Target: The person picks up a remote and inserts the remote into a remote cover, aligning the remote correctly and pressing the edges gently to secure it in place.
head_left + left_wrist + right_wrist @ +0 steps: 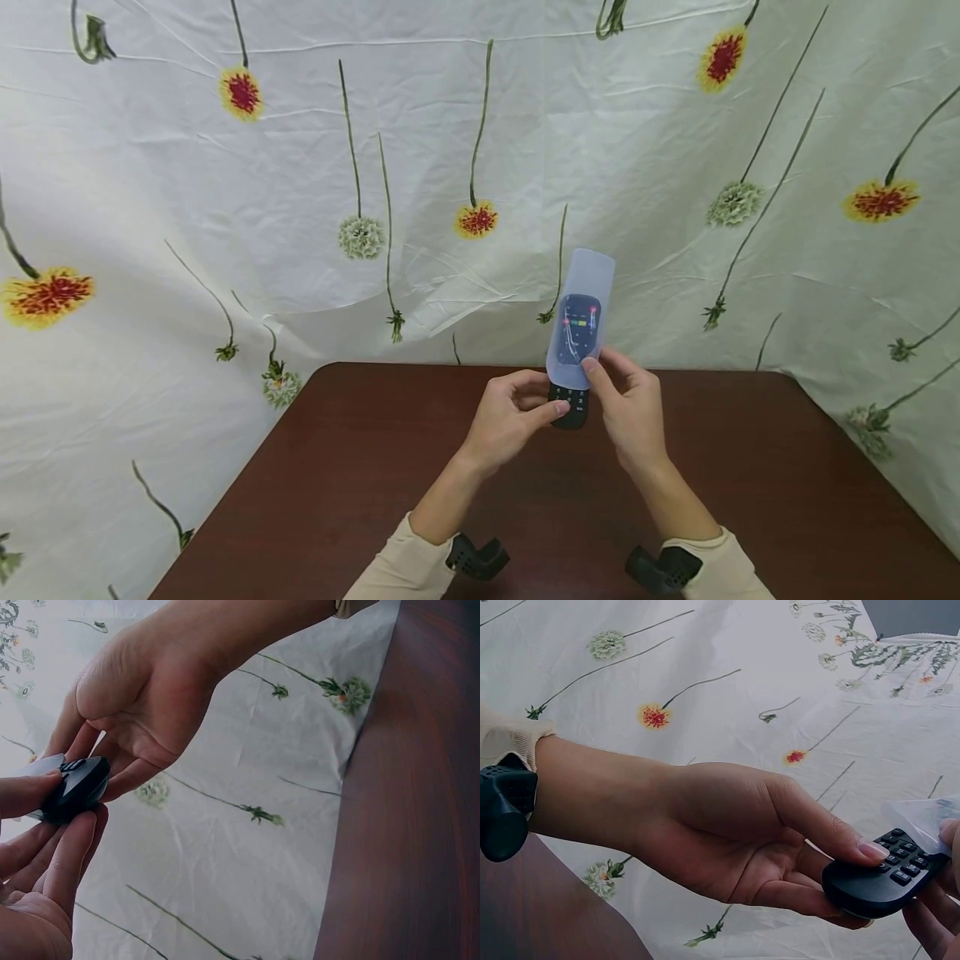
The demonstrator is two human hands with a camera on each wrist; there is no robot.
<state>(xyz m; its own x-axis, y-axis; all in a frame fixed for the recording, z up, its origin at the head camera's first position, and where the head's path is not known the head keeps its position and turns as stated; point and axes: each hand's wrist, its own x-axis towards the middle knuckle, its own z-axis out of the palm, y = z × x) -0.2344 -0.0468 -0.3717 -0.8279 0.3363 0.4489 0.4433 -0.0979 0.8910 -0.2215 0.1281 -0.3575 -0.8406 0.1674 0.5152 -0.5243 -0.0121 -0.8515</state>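
A black remote control [572, 417] stands tilted up over the table, its upper part inside a frosted, translucent sleeve [594, 271]. Coloured keys show through the sleeve, while the black lower end with its keypad sticks out. My left hand [512, 412] grips that bare end, thumb on the keys and fingers behind. With thumb and fingers, my right hand [628, 404] pinches the sleeve near its lower edge. The right wrist view shows the left thumb on the keypad [904, 862] and the sleeve's rim [915, 817] further up. Some of the fingers behind the remote are hidden.
Below the hands lies a dark reddish-brown table [360, 475] with rounded far corners. A white cloth [420, 100] printed with flowers hangs behind and beside it. Black wrist devices [480, 558] sit at both cuffs.
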